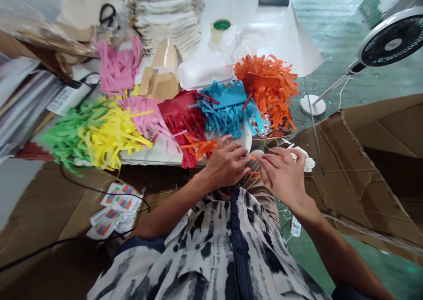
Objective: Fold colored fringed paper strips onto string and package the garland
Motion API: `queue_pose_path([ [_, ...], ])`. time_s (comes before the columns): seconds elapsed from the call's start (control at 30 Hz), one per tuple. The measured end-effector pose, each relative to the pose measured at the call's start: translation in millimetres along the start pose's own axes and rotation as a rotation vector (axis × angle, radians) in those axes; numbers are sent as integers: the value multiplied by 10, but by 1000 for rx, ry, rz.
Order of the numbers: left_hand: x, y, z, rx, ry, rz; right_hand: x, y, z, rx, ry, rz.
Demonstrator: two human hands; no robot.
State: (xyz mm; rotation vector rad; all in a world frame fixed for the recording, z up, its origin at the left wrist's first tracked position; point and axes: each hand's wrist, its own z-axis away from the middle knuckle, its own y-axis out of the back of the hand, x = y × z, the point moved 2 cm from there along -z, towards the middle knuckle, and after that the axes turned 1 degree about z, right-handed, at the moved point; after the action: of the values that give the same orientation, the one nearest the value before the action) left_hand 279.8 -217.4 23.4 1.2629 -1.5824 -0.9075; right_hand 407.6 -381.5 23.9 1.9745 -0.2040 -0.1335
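An orange fringed paper piece (202,146) runs from the table's front edge toward my lap. My left hand (228,162) is closed on it with fingers curled, and its strips stick out on the left side. Close by on the right, my right hand (284,173) pinches the other end, where thin orange strips show between the two hands. A white crumpled bundle (307,160) shows just beyond my right fingers; I cannot tell if they touch it. Fringed paper in red (183,115), blue (228,101) and orange (269,86) lies on the table in front of my hands.
Pink (120,64), yellow (112,135) and green (71,128) fringed paper lies at left. Behind are a white tray (205,74), a tape roll (220,33) and scissors (107,14). A fan (391,42) stands right, above open cardboard boxes (373,159). A cable (99,186) crosses low left.
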Motion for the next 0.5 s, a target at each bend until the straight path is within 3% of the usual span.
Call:
queue_pose_path([
  [0.17,119,-147,132,37,-38,39,-94,98,153,-10,-28,53],
  [0.3,148,-227,184,69,-79,15,-161,89,227,54,-8,84],
  [0.5,246,-131,166,145,-33,54,-182,135,269,33,-26,31],
])
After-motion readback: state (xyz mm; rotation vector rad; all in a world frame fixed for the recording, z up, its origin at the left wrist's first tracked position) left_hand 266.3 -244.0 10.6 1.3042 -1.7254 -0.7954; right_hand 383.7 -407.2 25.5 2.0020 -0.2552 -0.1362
